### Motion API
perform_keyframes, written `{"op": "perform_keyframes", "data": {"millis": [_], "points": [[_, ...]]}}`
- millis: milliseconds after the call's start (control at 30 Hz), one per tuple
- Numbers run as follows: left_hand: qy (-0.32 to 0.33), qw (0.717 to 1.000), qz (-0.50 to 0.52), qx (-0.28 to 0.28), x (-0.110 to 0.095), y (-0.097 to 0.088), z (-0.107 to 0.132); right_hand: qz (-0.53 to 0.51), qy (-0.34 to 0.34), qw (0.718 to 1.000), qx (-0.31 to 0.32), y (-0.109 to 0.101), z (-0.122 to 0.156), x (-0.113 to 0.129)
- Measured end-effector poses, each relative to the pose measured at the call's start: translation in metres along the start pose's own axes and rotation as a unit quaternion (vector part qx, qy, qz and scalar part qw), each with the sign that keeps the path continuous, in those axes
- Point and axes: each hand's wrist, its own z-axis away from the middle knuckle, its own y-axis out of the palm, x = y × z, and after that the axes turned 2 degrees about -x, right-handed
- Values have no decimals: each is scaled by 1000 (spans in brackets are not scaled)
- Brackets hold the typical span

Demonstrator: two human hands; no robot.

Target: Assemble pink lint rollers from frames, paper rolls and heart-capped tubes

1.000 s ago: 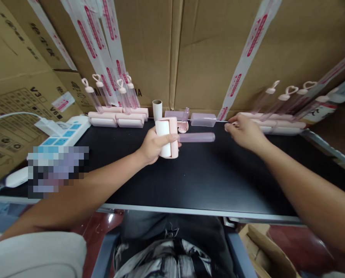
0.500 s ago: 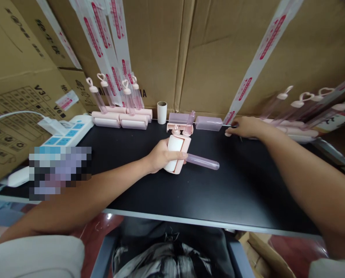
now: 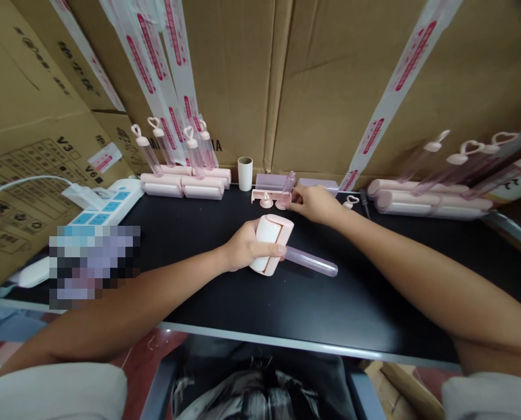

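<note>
My left hand [image 3: 247, 245] is wrapped round a lint roller [image 3: 271, 262] with a white sheet roll, a pink shell and a clear purple tube handle [image 3: 311, 261] pointing right. My right hand [image 3: 319, 204] is at the back of the table, thumb and fingertips pinched at the base of a small clear pink spout-like piece [image 3: 287, 189]. Beside that piece sit a small pink knob-like part [image 3: 266, 200] and a pink strip-shaped part [image 3: 259, 195]. A heart-looped cap [image 3: 350, 202] lies right of my right hand, near a dark slim tool [image 3: 364, 203].
Assembled lint rollers [image 3: 161, 185] stand in a group at the back left; more rollers [image 3: 409, 203] stand at the right. A white paper core [image 3: 245, 173] and clear purple covers [image 3: 271, 182] line the cardboard wall [image 3: 330, 87]. A power strip [image 3: 111, 204] lies left on the black table [image 3: 225, 303].
My right hand has moved left from the heart-looped cap to the small clear pink piece, leaving the cap on the table. My left hand keeps the lint roller, slightly lower in view.
</note>
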Motion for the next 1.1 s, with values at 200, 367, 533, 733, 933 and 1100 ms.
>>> {"op": "perform_keyframes", "data": {"millis": [200,367,533,733,933,1100], "points": [[1,1000,5,7,-2,0,-1,-19,4,1000,-12,8,-4,3],[0,1000,1,4,-2,-1,0,-53,6,999,-6,12,-8,9],[1,1000,-6,4,-2,-1,0,-73,6,997,-1,8,-8,14],[6,1000,-17,11,0,-3,-1,-6,67,996,-65,-36,5,-36],[1,1000,2,25,0,-1,-2,76,115,990,-35,-32,3,-96],[8,1000,-13,9,-2,-4,-1,42,98,991,-81,-23,2,-79]]}}
